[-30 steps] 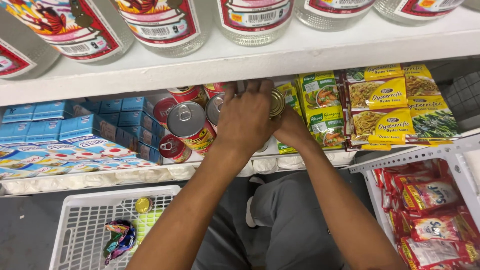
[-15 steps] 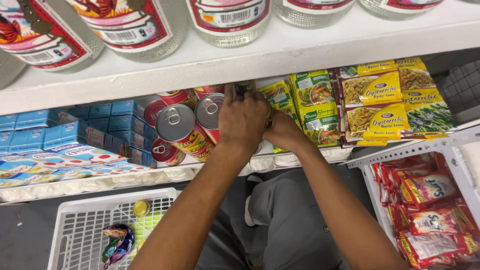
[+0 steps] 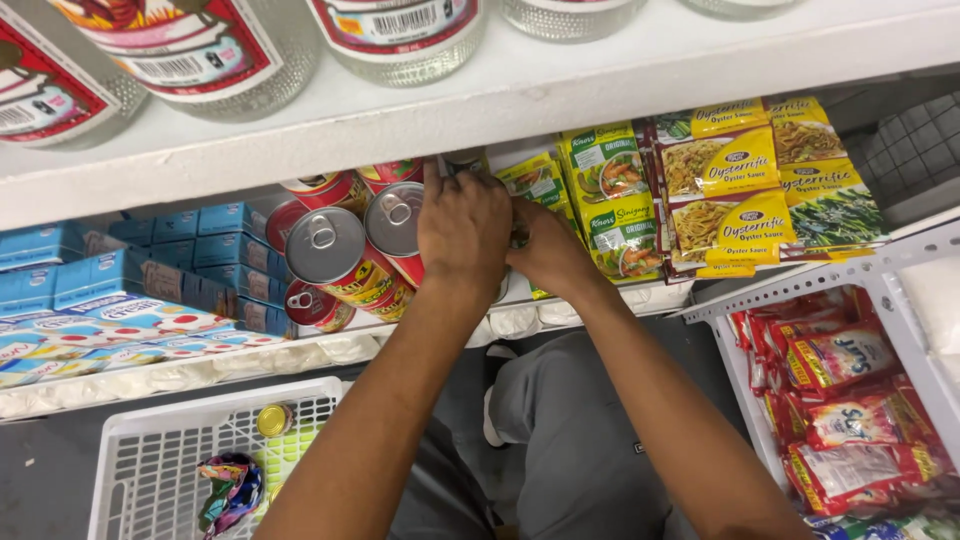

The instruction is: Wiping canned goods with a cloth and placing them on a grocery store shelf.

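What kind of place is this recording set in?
Most likely a small grocery shop. White shelves carry stacked pull-tab cans, rows of sauce packets and blue boxes, with both hands working among the cans.

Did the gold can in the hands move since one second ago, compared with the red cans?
Cannot tell. The hands now cover that spot beside the red cans, so no gold can shows; earlier its lid stood to their right.
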